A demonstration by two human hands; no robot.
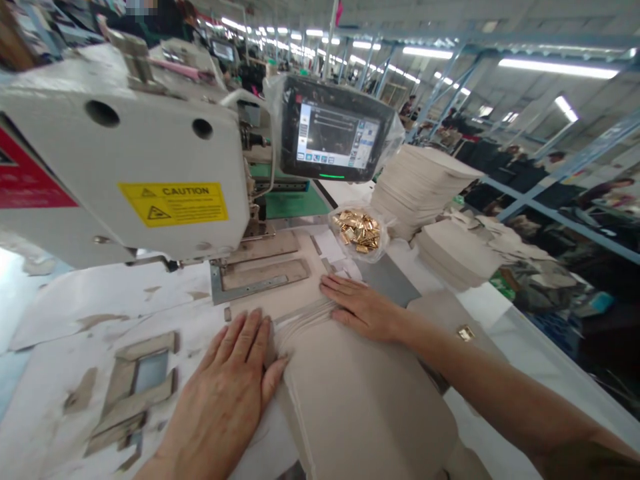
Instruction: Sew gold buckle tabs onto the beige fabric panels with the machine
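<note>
Panels of smooth beige sheet material [370, 407] lay in a layered stack at the near edge of the white-covered worktable [195, 320], between the person's two bare arms, their far ends fanned into several thin edges. The left hand [233, 377] was palm down and flat, fingers stretched and close together, thumb spread towards the stack's left edge; it gripped nothing. The right hand [367, 310] also lay flat and ungripping, its fingers extended leftward over a single beige piece [313, 270] just beyond the stack's far end. That piece reached to a grey metal clamp frame with a long rectangular opening [217, 287], below the bulky white sewing machine head [165, 147], which bore a yellow caution label [173, 203]. Behind stood a black-framed display screen in clear plastic [337, 130], lit. Gold-coloured metal fittings [360, 230] filled a clear plastic bag near the right hand, with a tall beige stack [420, 187] and a lower beige stack [455, 257] beyond. One gold-coloured rectangular buckle [465, 333] sat right of the right forearm, while a beige rectangular template [117, 387] lay left of the left hand.
</note>
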